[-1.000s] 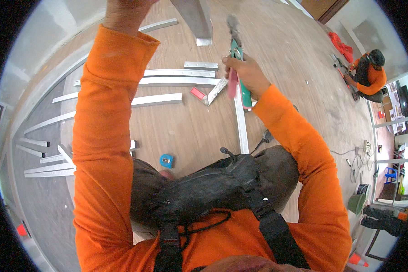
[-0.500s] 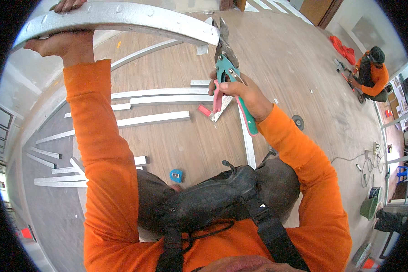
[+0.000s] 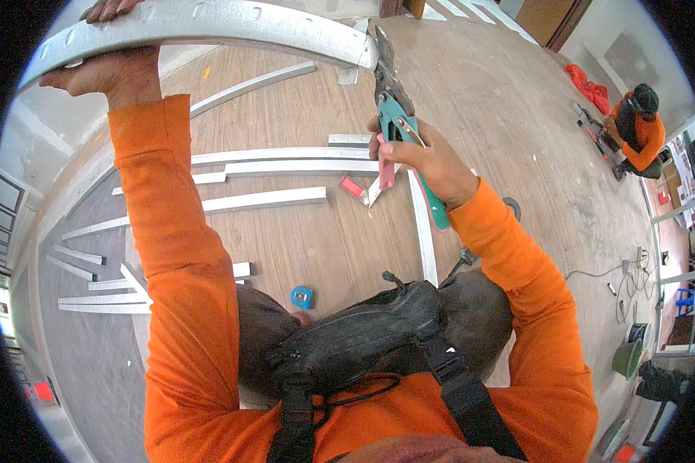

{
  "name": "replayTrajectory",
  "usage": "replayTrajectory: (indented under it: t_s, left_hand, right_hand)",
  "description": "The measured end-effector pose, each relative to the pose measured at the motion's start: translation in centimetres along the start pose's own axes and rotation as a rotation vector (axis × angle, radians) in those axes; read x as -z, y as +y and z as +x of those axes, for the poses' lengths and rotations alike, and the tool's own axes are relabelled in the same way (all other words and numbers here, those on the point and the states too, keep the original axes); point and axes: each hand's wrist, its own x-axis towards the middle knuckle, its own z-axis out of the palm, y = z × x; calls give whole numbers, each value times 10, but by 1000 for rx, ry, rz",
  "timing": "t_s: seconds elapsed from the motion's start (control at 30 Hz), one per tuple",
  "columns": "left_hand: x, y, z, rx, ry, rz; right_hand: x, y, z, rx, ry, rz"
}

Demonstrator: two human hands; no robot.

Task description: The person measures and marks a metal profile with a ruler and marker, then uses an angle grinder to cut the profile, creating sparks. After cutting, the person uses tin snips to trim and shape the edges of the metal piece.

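Observation:
My left hand (image 3: 123, 73) is wrapped around a long silver metal channel (image 3: 239, 23), raised at the upper left, its fingers over the top edge and its palm below. In my right hand (image 3: 440, 166) is a pair of tin snips (image 3: 396, 116) with teal and pink handles. The dark blades of the snips meet the channel's right end, where a small metal flap (image 3: 348, 76) hangs down. Whether the blades are closed on the metal I cannot tell. Below the snips, a try square (image 3: 374, 191) with a red-faced stock lies on the wood-look floor.
Several cut metal channels (image 3: 266, 199) lie across the floor at the left. A blue tape measure (image 3: 302, 297) rests by my knees. Far right, a person (image 3: 639, 135) in orange crouches near a red cloth (image 3: 587, 86). Cables (image 3: 625, 285) and a green bucket (image 3: 628, 359) are along the right side.
The snips and my right hand have shifted slightly right, together with the channel's end. My left hand keeps its hold. The person at far right has bent lower.

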Motion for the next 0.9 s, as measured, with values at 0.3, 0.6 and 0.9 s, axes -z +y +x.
replayTrajectory:
  t_s: [0.3, 0.6, 0.9]
  left_hand:
    - [0, -4, -1, 17, -1, -34]
    - [4, -5, 1, -2, -28, -54]
    - [11, -6, -1, 21, -42, -105]
  right_hand:
    - [-4, -1, 2, 24, -76, 341]
    - [-3, -2, 0, 10, 5, 123]
    - [-9, 0, 2, 102, 27, 150]
